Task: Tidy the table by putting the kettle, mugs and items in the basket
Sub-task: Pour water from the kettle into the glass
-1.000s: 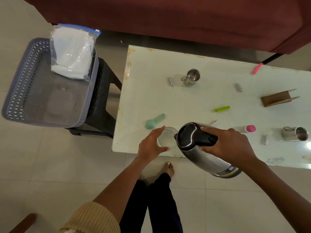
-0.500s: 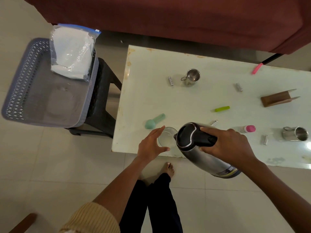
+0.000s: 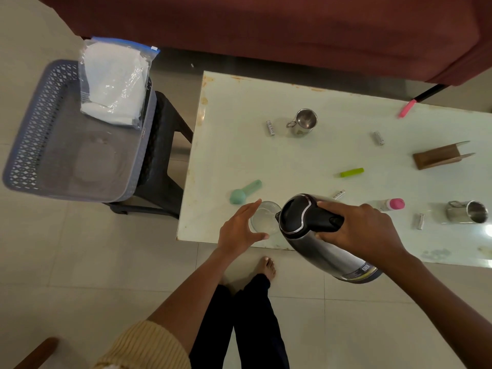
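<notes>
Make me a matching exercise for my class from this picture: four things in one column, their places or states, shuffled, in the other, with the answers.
Things
1. kettle
2. clear glass
3. plastic bag
4. green marker

Places or states
a. in the basket
b. lying alone on the table
c. tilted, gripped by the right hand
d. held by the left hand near the table's edge

Pairs: 1-c, 2-d, 3-a, 4-b
</notes>
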`<action>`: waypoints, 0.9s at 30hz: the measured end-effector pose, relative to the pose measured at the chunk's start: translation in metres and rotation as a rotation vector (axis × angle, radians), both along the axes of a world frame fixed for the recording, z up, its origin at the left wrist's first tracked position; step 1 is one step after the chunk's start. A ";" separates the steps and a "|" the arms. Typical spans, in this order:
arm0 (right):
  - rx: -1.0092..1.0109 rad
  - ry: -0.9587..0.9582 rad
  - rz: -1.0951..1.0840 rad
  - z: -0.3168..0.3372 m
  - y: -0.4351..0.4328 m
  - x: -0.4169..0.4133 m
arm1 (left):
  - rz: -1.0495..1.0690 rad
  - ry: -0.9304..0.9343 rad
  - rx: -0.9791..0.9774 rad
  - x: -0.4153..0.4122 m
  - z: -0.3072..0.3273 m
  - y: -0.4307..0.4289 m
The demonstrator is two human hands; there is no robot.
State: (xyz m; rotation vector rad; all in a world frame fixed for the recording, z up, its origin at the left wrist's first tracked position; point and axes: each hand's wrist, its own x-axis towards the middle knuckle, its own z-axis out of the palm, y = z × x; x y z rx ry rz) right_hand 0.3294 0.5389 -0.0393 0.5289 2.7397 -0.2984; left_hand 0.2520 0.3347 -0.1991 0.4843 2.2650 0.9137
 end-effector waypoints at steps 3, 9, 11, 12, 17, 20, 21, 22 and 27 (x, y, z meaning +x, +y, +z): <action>0.001 -0.001 0.005 0.000 0.000 0.000 | -0.008 0.006 -0.013 0.000 0.000 0.000; 0.005 -0.021 -0.002 0.000 0.001 -0.001 | 0.001 0.002 -0.006 0.000 0.000 0.001; 0.005 -0.013 -0.001 0.000 0.001 -0.001 | 0.005 -0.001 -0.007 0.000 0.000 0.001; 0.008 -0.010 0.003 0.000 0.001 -0.001 | 0.006 -0.002 -0.008 0.000 0.000 0.001; 0.023 0.022 0.018 -0.001 0.000 0.000 | 0.004 0.003 -0.009 0.000 -0.001 0.000; 0.025 0.028 0.025 -0.002 0.001 0.001 | 0.002 0.002 -0.004 0.000 -0.001 0.000; 0.026 0.029 0.027 -0.001 0.000 0.001 | 0.001 0.005 -0.004 0.000 -0.001 0.000; 0.027 0.034 0.030 -0.001 0.000 0.001 | 0.001 0.009 -0.004 0.000 -0.001 0.000; 0.030 0.028 0.030 0.000 -0.001 -0.001 | -0.001 0.015 0.003 0.000 -0.001 0.000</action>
